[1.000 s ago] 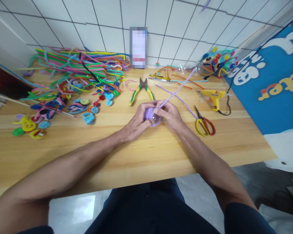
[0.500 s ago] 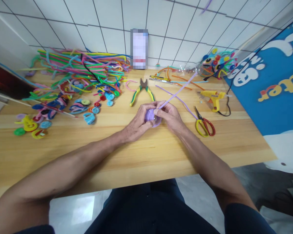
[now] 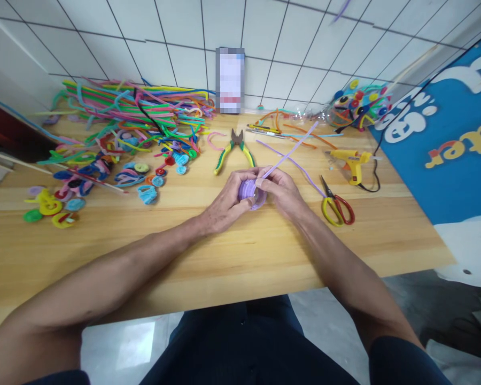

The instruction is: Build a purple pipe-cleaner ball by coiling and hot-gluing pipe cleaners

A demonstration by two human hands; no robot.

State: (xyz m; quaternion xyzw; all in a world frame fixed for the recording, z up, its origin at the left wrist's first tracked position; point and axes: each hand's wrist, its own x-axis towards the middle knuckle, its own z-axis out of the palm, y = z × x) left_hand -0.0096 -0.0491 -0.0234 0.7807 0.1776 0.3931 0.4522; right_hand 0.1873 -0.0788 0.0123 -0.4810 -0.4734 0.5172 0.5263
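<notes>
Both my hands meet over the middle of the wooden table [image 3: 224,256]. Between them is a lilac pipe-cleaner coil [image 3: 251,192], wound into a flat disc. My left hand [image 3: 226,202] is closed around the coil's left side. My right hand [image 3: 282,190] pinches the coil's right edge with thumb and forefinger. The loose lilac tail [image 3: 292,152] of the pipe cleaner runs up and to the right from my right fingers.
A heap of coloured pipe cleaners [image 3: 132,115] and small coils [image 3: 48,206] covers the left. Pliers [image 3: 234,149] lie behind my hands. Red-and-yellow scissors [image 3: 336,206], a yellow glue gun [image 3: 350,160] and a decorated ball [image 3: 358,104] are at the right, beside a blue banner [image 3: 452,144].
Barely any change: my hands stay on the lilac coil with small finger shifts, and the loose tail has dipped slightly lower.
</notes>
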